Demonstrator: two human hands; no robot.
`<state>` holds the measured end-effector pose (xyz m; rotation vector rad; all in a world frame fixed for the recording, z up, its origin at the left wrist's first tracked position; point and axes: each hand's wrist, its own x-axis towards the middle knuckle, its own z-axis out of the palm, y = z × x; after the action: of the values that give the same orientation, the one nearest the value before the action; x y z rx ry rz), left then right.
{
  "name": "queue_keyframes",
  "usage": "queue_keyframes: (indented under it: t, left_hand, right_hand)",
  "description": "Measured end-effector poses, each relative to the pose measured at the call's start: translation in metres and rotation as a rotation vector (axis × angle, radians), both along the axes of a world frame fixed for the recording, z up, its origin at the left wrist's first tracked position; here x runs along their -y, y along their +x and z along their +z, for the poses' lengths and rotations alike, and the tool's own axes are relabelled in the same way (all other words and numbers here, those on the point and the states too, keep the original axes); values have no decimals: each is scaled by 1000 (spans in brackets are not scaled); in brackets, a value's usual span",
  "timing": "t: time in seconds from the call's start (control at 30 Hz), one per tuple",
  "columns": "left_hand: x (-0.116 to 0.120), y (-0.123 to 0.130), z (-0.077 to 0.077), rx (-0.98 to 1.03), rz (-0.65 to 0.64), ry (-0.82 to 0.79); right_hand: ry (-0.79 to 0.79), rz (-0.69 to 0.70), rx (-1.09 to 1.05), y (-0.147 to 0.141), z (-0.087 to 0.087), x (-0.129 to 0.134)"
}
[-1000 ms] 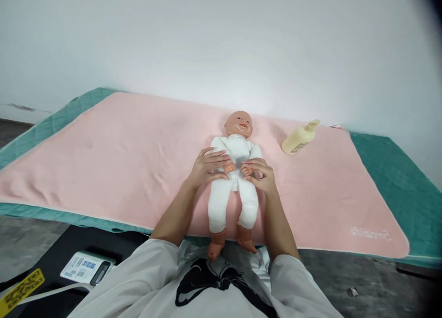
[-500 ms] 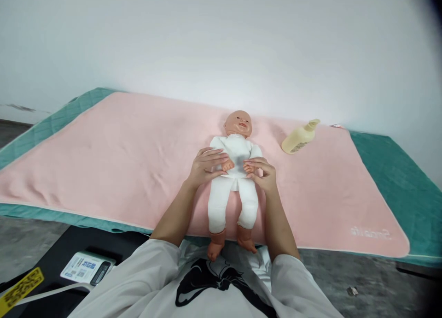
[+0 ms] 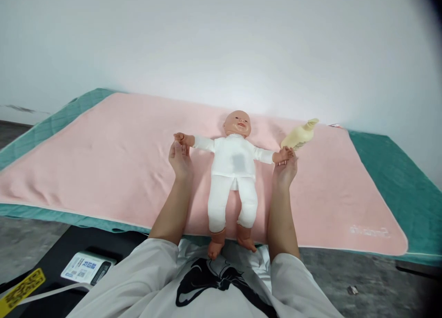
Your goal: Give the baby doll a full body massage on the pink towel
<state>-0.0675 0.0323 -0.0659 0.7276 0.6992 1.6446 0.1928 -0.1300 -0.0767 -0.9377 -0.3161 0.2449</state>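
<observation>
A baby doll (image 3: 233, 156) in white cloth lies on its back, head away from me, on a pink mat (image 3: 138, 170). Both its arms are stretched out sideways. My left hand (image 3: 180, 157) is closed around the doll's hand on the left side, fingers partly hidden behind it. On the other side my right hand (image 3: 286, 168) grips the doll's other hand from below. A grey patch shows on the doll's chest. The doll's bare feet reach the mat's near edge, close to my shirt.
A pale yellow pump bottle (image 3: 299, 134) lies tilted just beyond my right hand. Green quilted padding (image 3: 397, 189) shows under the pink mat. A white wall (image 3: 221, 46) stands behind. At the lower left, a white device (image 3: 86, 267) with a cable rests on a black surface.
My hands have moved apart, drawing the doll's arms from over its belly out to both sides. The doll's body and the bottle have stayed in place.
</observation>
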Motion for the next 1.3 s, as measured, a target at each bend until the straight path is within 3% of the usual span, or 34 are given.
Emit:
queue_keyframes:
  t: [0.07, 0.13, 0.43, 0.7, 0.97, 1.13, 1.3]
  left_hand:
    - [-5, -3, -2, 103, -19, -200]
    - [-8, -4, -4, 162, -31, -298]
    - [-8, -7, -8, 261, 8, -473]
    - [-16, -8, -9, 271, 54, -564]
    - [-10, -6, -18, 82, 44, -324]
    - [-3, -3, -8, -13, 82, -163]
    - [8, 3, 4, -89, 81, 105]
  right_hand:
    - [-10, 6, -192, 8, -3, 2]
    - [-18, 5, -317, 13, -6, 4]
    - [-1, -53, -439, 23, -25, 7]
    - [-3, -93, -534, 25, -24, 5]
    - [-36, -83, -369, 19, -23, 6]
    - [8, -139, -130, 13, -15, 4]
    - [21, -162, 144, -1, -2, 1]
